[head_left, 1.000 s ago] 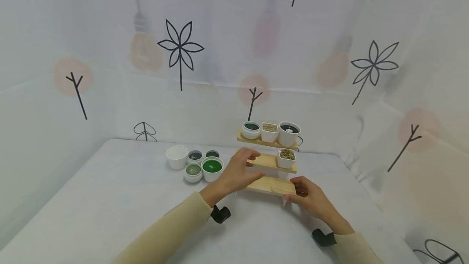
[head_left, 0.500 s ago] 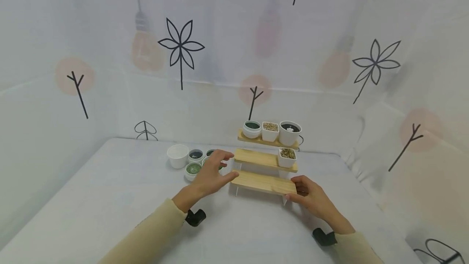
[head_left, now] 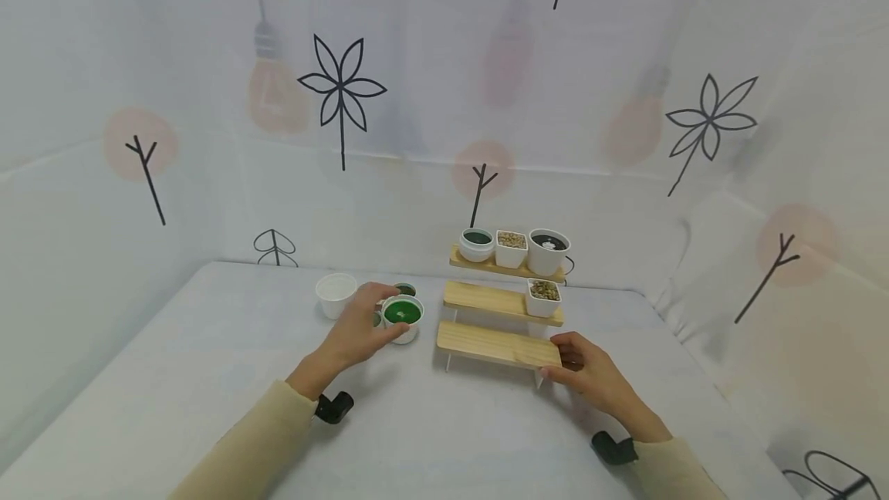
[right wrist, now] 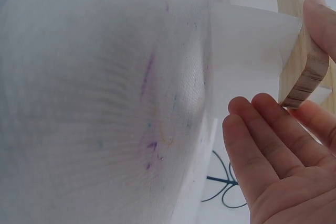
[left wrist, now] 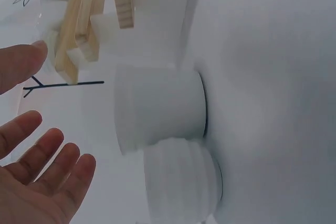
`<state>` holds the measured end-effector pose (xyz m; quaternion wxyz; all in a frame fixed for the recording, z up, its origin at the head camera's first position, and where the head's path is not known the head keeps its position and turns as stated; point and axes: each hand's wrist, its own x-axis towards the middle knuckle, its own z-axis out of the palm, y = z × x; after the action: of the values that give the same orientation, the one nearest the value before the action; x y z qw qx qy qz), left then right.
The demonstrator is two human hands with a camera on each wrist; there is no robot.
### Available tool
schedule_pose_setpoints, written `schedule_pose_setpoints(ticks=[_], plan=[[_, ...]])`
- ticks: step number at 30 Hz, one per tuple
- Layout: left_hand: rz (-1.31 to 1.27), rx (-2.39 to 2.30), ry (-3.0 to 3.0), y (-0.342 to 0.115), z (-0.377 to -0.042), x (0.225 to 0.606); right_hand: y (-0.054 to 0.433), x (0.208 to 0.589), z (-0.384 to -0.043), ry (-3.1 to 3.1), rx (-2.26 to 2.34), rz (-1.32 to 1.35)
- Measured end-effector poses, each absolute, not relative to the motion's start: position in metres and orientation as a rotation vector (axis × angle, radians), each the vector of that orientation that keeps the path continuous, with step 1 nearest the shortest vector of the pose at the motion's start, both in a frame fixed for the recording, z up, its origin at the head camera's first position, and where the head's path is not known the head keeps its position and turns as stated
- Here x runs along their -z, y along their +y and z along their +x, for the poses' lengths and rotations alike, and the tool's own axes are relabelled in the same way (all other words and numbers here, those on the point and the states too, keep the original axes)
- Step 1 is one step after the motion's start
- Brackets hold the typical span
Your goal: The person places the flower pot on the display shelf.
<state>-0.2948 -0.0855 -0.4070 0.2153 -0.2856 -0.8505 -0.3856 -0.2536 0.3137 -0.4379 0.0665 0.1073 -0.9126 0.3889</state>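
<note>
My left hand hovers at the left-hand cluster of pots, fingers spread and thumb apart, beside a white pot with a bright green top. In the left wrist view the white pot's side stands clear of the fingers, with a ribbed white pot next to it. My right hand pinches the right end of the lowest board of a three-tier wooden stand. The right wrist view has the thumb on one face of that board and a finger on the other.
On the top tier stand a round pot, a square pot and a taller pot. A square pot occupies the middle tier's right end. A white cup and a small dark-topped pot are at the left cluster.
My left hand has moved left from in front of the stand to the pot cluster, now covering some of the smaller pots. The right hand has stayed at the lowest board's right end.
</note>
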Motion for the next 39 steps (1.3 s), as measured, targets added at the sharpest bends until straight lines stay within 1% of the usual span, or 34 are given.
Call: schedule_pose_setpoints(ticks=[7,15,25,39], plan=[[-0.756,1.008,-2.356,-0.104,-0.302,0.41,0.314,0.438,-0.254,-2.751,-1.181,0.316],[-0.687,1.034,-2.417,-0.115,-0.308,0.42,0.313,0.437,-0.254,-2.752,-1.179,0.316],[-0.547,1.056,-2.55,-0.118,-0.309,0.425,0.313,0.438,-0.253,-2.761,-1.164,0.301],[-0.482,1.068,-2.607,-0.124,-0.315,0.434,0.315,0.439,-0.255,-2.764,-1.168,0.311]])
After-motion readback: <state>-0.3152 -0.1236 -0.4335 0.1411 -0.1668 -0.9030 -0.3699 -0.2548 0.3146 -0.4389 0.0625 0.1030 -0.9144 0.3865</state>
